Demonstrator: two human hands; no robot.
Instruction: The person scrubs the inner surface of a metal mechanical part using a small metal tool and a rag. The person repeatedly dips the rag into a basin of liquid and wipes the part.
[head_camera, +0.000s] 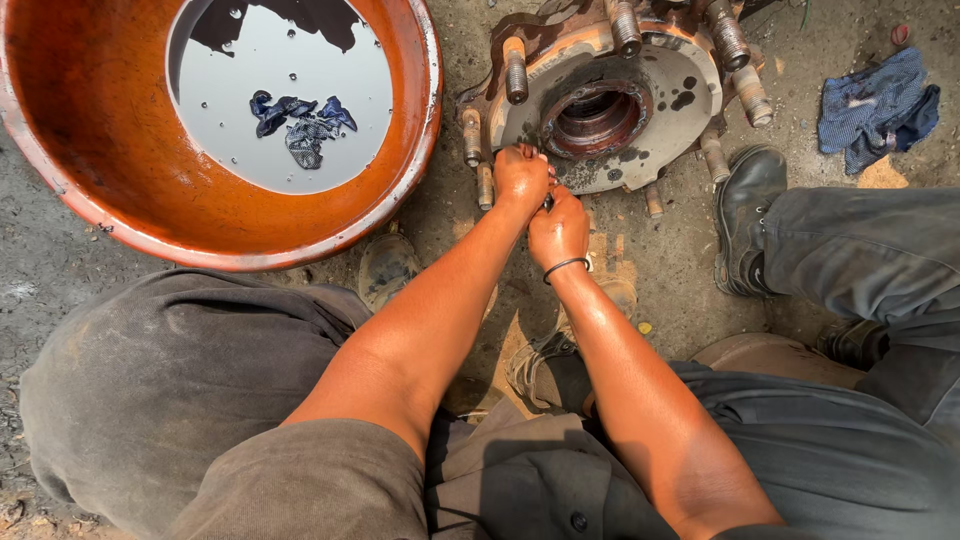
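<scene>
Whatever the left hand (521, 178) and right hand (559, 230) pinch is hidden; the wheel hub (610, 105) is cut off.

Rusty, greasy round metal wheel hub (612, 110) with threaded studs — lying on dirt ground (680, 290). Left hand (521, 178) and right hand (559, 232), oily, pressed together at the hub's near rim. Thin black wristband (566, 266) on right wrist. Orange round basin (110, 130) holding grey liquid and a dark rag (302, 125) — upper left. Blue crumpled cloth (878, 108), upper right. Black boot (748, 205) beside hub.
</scene>
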